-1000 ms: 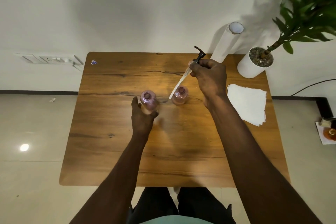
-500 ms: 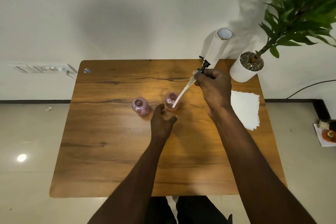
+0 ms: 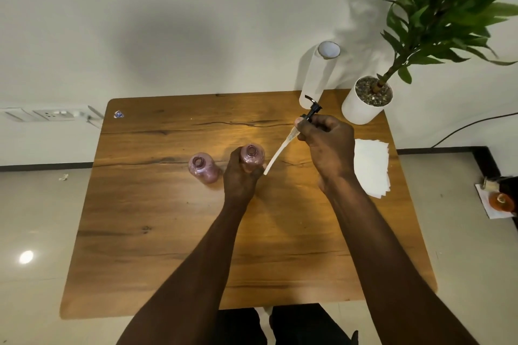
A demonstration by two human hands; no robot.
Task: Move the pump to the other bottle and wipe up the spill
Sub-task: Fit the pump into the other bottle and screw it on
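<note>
Two small pink bottles stand open-necked on the wooden table [image 3: 173, 246]. The left bottle [image 3: 203, 169] stands alone. My left hand [image 3: 239, 176] is wrapped around the right bottle [image 3: 253, 156] from the near side. My right hand [image 3: 329, 145] holds the black pump [image 3: 312, 109] up above the table, right of that bottle. The pump's white dip tube [image 3: 277, 157] slants down and left; its tip hangs just beside the right bottle, outside the neck. No spill shows on the wood.
A stack of white paper napkins [image 3: 371, 168] lies at the table's right edge. A paper towel roll [image 3: 319, 75] and a white potted plant [image 3: 364, 101] stand at the back right corner. An orange bottle [image 3: 501, 202] sits on the floor at right.
My left hand left the left bottle, moved right and closed around the right bottle. My right hand kept the pump raised, and the tube tip now hangs beside the right bottle's neck.
</note>
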